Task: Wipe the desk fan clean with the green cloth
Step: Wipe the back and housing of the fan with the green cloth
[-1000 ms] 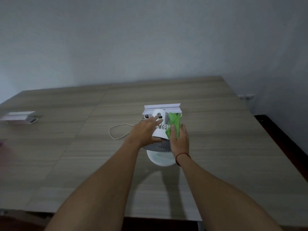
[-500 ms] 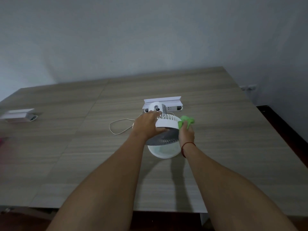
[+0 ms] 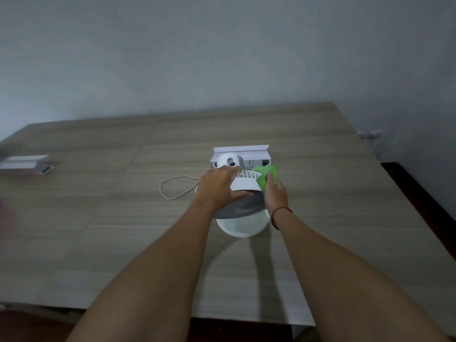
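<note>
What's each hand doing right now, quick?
Left hand: closed, gripping the white plastic desk fan.
Right hand: closed, pressing the crumpled green cloth against the fan.

Bare forearms, red wrist string (image 3: 280, 213)

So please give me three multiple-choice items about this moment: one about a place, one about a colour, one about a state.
1. Where is the cloth pressed?
A. on the right side of the fan's housing
B. flat on the table
C. on the power strip

2. What colour is the thread on the right wrist?
A. blue
B. red
C. white

3. What is the left hand doing?
A. resting on the table
B. pulling the cord
C. gripping the fan

Answers:
1 A, the right hand holds the green cloth against the desk fan.
2 B, the thread looks red.
3 C, the left hand closes on the housing.
</note>
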`<state>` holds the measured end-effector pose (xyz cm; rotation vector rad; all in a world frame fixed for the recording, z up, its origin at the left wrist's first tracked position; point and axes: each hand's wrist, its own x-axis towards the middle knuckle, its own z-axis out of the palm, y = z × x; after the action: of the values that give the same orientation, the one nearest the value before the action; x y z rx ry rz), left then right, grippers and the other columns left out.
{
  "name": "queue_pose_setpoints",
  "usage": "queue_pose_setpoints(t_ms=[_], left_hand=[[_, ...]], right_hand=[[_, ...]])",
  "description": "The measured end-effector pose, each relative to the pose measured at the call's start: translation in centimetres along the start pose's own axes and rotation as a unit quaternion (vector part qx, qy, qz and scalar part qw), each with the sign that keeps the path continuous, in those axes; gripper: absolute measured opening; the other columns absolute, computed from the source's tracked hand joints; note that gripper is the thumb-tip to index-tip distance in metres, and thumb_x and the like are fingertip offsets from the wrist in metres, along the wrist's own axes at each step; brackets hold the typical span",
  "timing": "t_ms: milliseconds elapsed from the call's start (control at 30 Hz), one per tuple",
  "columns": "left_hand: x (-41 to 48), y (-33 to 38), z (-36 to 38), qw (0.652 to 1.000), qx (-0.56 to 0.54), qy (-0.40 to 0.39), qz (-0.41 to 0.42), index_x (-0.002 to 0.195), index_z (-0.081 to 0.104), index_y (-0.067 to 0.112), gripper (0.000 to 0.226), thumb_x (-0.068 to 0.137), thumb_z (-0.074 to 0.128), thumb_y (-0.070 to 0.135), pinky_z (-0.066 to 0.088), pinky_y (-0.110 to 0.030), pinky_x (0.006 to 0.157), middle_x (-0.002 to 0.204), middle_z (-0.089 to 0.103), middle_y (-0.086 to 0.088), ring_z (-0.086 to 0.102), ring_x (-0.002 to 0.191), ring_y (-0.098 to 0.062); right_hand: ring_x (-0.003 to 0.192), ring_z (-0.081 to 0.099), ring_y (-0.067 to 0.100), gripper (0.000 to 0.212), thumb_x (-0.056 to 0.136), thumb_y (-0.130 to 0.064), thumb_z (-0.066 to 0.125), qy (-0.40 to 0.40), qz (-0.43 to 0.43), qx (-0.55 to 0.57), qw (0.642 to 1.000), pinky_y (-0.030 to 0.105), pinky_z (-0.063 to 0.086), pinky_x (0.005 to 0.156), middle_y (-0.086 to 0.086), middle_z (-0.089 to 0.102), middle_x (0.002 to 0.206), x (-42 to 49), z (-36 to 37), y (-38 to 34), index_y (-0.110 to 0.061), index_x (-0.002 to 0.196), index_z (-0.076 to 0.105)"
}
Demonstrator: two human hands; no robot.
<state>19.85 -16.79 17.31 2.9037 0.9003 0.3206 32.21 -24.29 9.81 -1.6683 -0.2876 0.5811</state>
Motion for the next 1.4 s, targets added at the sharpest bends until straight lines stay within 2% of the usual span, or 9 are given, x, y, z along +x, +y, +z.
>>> queue_pose_setpoints(t_ms=[167, 367, 533, 800, 967, 1067, 1133, 1200, 1400], left_hand=[[-0.1, -0.1, 0.4, 1.0, 0.0, 0.014, 0.008, 0.135, 0.051, 0.023, 0.07, 0.077, 0.064, 0.06, 0.042, -0.034, 0.09, 0.133, 0.06, 0.0, 0.057, 0.119, -0.024], [-0.5, -0.8, 0.7, 1.0, -0.014, 0.019, 0.005, 0.135, 0.051, 0.026, 0.07, 0.075, 0.066, 0.06, 0.042, -0.033, 0.092, 0.133, 0.059, 0.002, 0.057, 0.12, -0.022], [-0.3, -1.1, 0.3, 0.999, -0.049, -0.002, -0.018, 0.133, 0.051, 0.026, 0.071, 0.073, 0.069, 0.059, 0.045, -0.036, 0.092, 0.133, 0.058, -0.001, 0.055, 0.123, -0.024], [0.9, -1.3, -0.5, 0.986, -0.134, -0.093, -0.017, 0.145, 0.039, 0.013, 0.083, 0.074, 0.078, 0.031, 0.025, -0.042, 0.118, 0.157, 0.03, -0.008, 0.018, 0.149, -0.026], [1.3, -1.8, -2.5, 0.969, -0.155, -0.184, -0.055, 0.144, 0.043, 0.024, 0.068, 0.082, 0.068, 0.031, 0.027, -0.038, 0.115, 0.158, 0.025, -0.012, 0.027, 0.145, -0.027], [1.3, -0.7, -2.7, 0.96, -0.228, -0.131, -0.101, 0.12, 0.065, 0.007, 0.044, 0.09, 0.05, 0.035, 0.04, -0.042, 0.102, 0.138, 0.05, -0.022, 0.049, 0.127, -0.036], [1.5, 0.3, -2.3, 0.948, -0.278, -0.08, -0.131, 0.078, 0.064, -0.003, 0.051, 0.091, 0.041, 0.041, 0.046, -0.043, 0.085, 0.092, 0.065, -0.026, 0.06, 0.102, -0.041], [1.7, 1.4, -2.1, 0.951, -0.267, -0.064, -0.142, 0.059, 0.06, 0.007, 0.058, 0.09, 0.043, 0.052, 0.047, -0.04, 0.078, 0.064, 0.056, -0.012, 0.062, 0.088, -0.036], [2.2, 3.5, -0.7, 0.976, -0.156, -0.04, -0.149, 0.1, 0.064, 0.008, 0.043, 0.081, 0.061, 0.047, 0.046, -0.042, 0.096, 0.104, 0.066, -0.01, 0.057, 0.108, -0.03]], right_hand=[[0.102, 0.06, 0.029, 0.035, 0.098, -0.038, 0.036, 0.016, 0.064, 0.067, 0.996, 0.041, 0.047, 0.096, 0.014, 0.066, 0.112, 1.3, 0.3, 0.1, -0.016, 0.099, 0.064], [0.074, 0.056, 0.023, 0.03, 0.095, -0.031, 0.041, 0.019, 0.138, 0.101, 0.985, 0.03, 0.044, 0.065, 0.01, 0.062, 0.091, 1.3, 0.2, 0.6, -0.011, 0.098, 0.062], [0.111, 0.057, 0.034, 0.046, 0.099, -0.035, 0.031, 0.037, 0.048, 0.001, 0.998, 0.033, 0.042, 0.088, 0.019, 0.062, 0.121, 0.2, 0.8, -0.9, -0.006, 0.116, 0.063], [0.104, 0.06, 0.028, 0.046, 0.096, -0.047, 0.03, -0.023, -0.102, -0.075, 0.992, 0.037, 0.046, 0.091, 0.01, 0.066, 0.114, -3.3, 1.2, -4.1, -0.019, 0.113, 0.063], [0.098, 0.057, 0.032, 0.042, 0.096, -0.028, 0.03, -0.042, -0.081, -0.095, 0.991, 0.036, 0.04, 0.078, 0.016, 0.062, 0.098, -4.1, 1.2, -5.7, -0.002, 0.093, 0.063], [0.102, 0.059, 0.031, 0.04, 0.091, -0.028, 0.036, -0.013, -0.045, -0.042, 0.998, 0.041, 0.047, 0.089, 0.016, 0.066, 0.109, -3.8, 0.7, -5.5, -0.005, 0.1, 0.068], [0.11, 0.06, 0.03, 0.036, 0.089, -0.025, 0.042, -0.003, -0.027, -0.012, 1.0, 0.045, 0.048, 0.1, 0.013, 0.065, 0.119, -3.4, 0.3, -4.8, -0.013, 0.114, 0.065], [0.112, 0.061, 0.028, 0.033, 0.089, -0.017, 0.049, -0.011, -0.019, 0.007, 1.0, 0.044, 0.05, 0.1, 0.011, 0.064, 0.12, -3.1, 0.0, -4.1, -0.014, 0.119, 0.061], [0.098, 0.059, 0.02, 0.03, 0.087, 0.004, 0.056, -0.026, -0.014, 0.023, 0.999, 0.024, 0.046, 0.085, 0.013, 0.064, 0.111, -3.2, -2.0, -3.5, 0.001, 0.117, 0.061]])
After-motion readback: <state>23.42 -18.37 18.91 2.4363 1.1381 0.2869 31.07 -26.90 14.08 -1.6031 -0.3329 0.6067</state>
